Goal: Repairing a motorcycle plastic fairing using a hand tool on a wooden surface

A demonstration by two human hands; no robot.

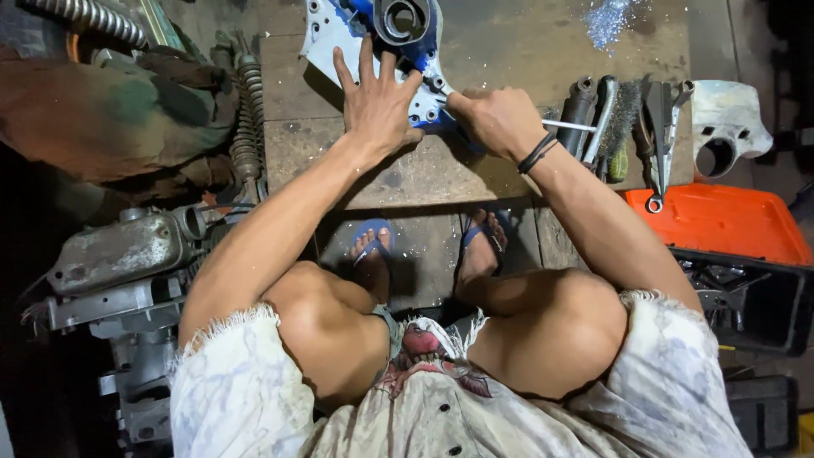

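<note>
- Right hand (500, 119) grip: fingers pressed together in a fist round a thin tool whose light shaft (570, 126) pokes out toward the right; what kind of tool can't be told, the working tip is hidden under the fist.
- Left hand (377, 102) grip: spread flat, fingers fanned, palm pressing down on the blue-and-silver engine cover (405, 34); it pinches nothing.
- Head view, key relation: the cover lies up and left of the right fist, its long axis slanting from upper left down to lower right, and its lower right corner with small bolt holes (437, 85) sits just beside the right knuckles. Left hand is on the cover, right hand at its edge; the two hands are near each other.
- Cover rests on a worn wooden tabletop (398, 174), low, in front of the person's knees; both feet in blue sandals (371, 242) tuck under its near edge.
- Right of the fist, in a row on the tabletop: a dark cylindrical part (580, 110), a wire brush (623, 119), pliers-like tools (657, 140), then a pale casing piece with a round hole (725, 127). The tool shaft points at this row, close.
- Orange lid of an open tool case (721, 222) lower right, well apart from the cover.
- Left side: coil springs (248, 119) and a grey engine block (119, 254) on the floor, apart from the hands.
- Metal shavings (609, 19) glitter at the far edge of the tabletop.
- Nothing lies between the right hand and the cover corner.
</note>
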